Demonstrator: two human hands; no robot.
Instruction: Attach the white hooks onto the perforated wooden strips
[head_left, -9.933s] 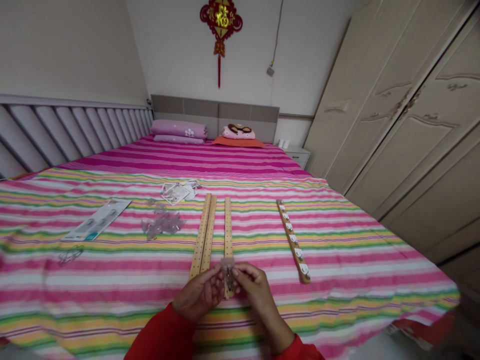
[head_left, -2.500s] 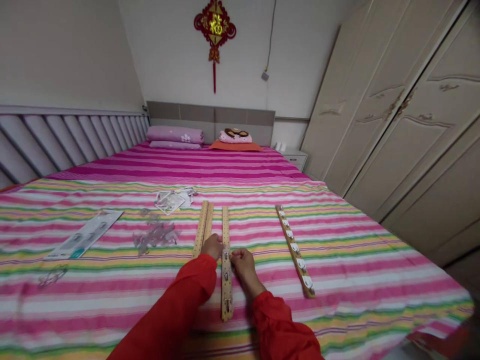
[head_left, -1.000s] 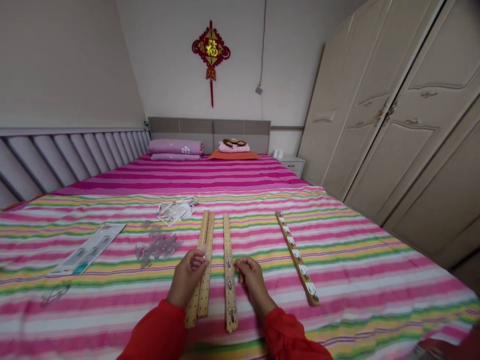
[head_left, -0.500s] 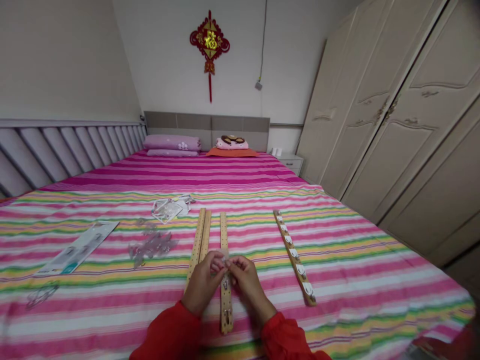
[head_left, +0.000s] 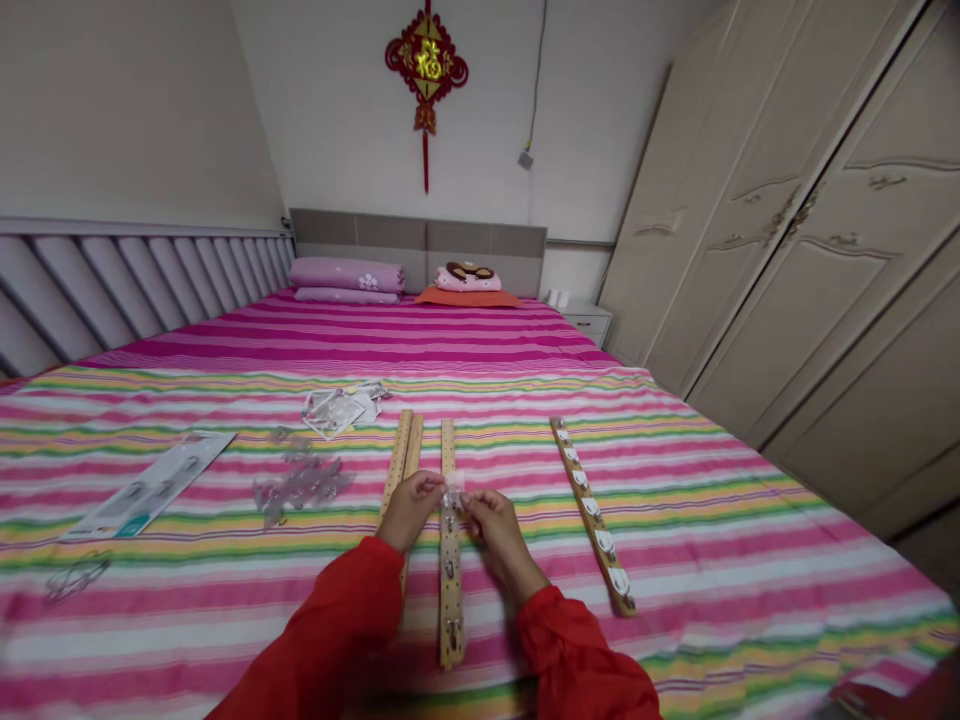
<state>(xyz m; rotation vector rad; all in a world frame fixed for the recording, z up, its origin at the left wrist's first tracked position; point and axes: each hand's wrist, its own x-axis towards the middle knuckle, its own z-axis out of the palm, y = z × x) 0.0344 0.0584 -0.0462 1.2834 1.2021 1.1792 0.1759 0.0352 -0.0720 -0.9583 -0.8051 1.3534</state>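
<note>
Between my hands a small clear plastic bag (head_left: 454, 484) is stretched over a narrow wooden strip with holes (head_left: 450, 595). My left hand (head_left: 409, 508) pinches the bag's left side, and my right hand (head_left: 495, 526) has closed fingertips at its right side. Several small metal clips (head_left: 452, 632) sit in a row along the strip below the bag. What lies inside the bag is too small to make out. Close by on the left, two more wooden strips (head_left: 403, 452) lie side by side, partly covered by my left hand.
On the right lies a wooden strip with white tags (head_left: 596, 520). Left of my hands are a heap of small clear bags (head_left: 304, 488), packaging cards (head_left: 341, 408), a long pack (head_left: 154, 488) and thin loops (head_left: 79, 575), all on a striped sheet (head_left: 712, 560).
My hands have moved apart and slightly farther up the strip, with the clear bag now showing between them. A metal clip my hands partly hid is plainer. The camera view has shifted slightly.
</note>
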